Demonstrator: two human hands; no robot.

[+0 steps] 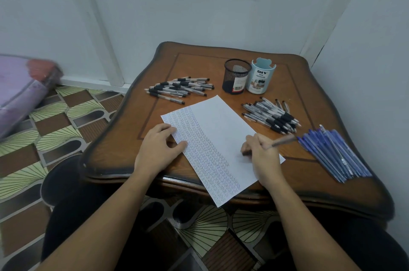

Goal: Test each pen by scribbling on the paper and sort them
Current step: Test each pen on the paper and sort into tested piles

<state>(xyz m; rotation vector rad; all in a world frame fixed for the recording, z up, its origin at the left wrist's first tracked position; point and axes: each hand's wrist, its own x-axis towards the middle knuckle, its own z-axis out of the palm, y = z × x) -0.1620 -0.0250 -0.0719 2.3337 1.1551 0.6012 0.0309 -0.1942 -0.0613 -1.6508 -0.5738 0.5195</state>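
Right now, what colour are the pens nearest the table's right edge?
Blue pens, clearest in the head view.

A white sheet of paper (221, 135), its left half filled with scribbles, lies slanted under the left hand (158, 149) and the right hand (263, 155). The right hand grips one pen (280, 142), tip down on the sheet. Clear pens (180, 88) lie heaped beyond the left hand, a second heap (272, 115) beyond the right, and blue pens (334, 155) just right of it.

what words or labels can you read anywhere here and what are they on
"DIY": on the pale blue holder.
"DESK ORGANIZER": smaller print just below, same holder, barely legible.
Too small to read: the barcode stickers on that holder and on the black mesh cup.
No readable words: the paper carries only rows of pen scribbles.
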